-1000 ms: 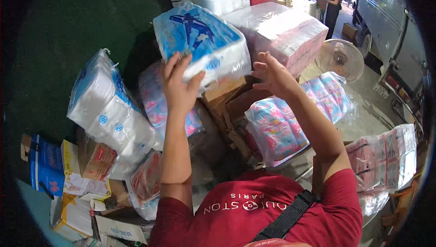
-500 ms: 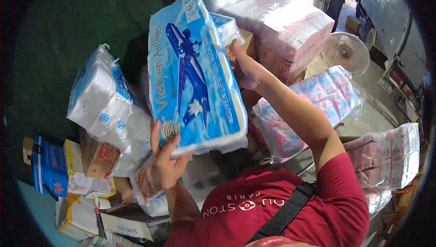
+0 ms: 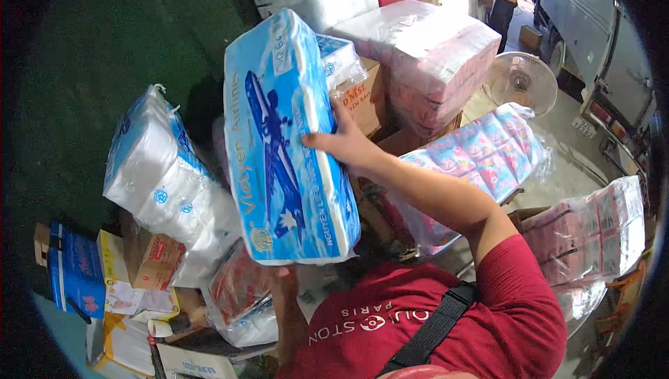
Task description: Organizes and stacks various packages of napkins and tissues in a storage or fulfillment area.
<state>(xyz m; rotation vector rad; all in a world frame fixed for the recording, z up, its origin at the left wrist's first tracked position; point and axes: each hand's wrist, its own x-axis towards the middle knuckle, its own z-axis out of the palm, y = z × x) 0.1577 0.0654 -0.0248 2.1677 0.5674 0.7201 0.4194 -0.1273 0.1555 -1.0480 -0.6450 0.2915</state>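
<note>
A large blue plastic-wrapped tissue pack (image 3: 279,149) with a printed airplane is held up in front of me, tilted. My right hand (image 3: 341,143) grips its right side, thumb lying across the printed front. Under the lower edge, my left hand (image 3: 283,278) supports the pack from below; most of its fingers are hidden behind it. Left of it lies a white and blue wrapped pack of rolls (image 3: 164,170). Just behind its upper right side are a smaller blue and white pack (image 3: 338,58) and a brown carton (image 3: 369,100).
A big pink and white wrapped bale (image 3: 425,51) stands beyond my right arm. Pink and blue patterned packs (image 3: 481,149) and clear-wrapped packs (image 3: 585,232) lie at right. There are a fan (image 3: 521,85), a truck (image 3: 585,23), a distant person (image 3: 503,2) and boxes (image 3: 77,267) at lower left.
The tissue pack has turned more upright, its lower end swinging left. My right hand has come down from its top right to its side. My left hand has slid from the front to underneath.
</note>
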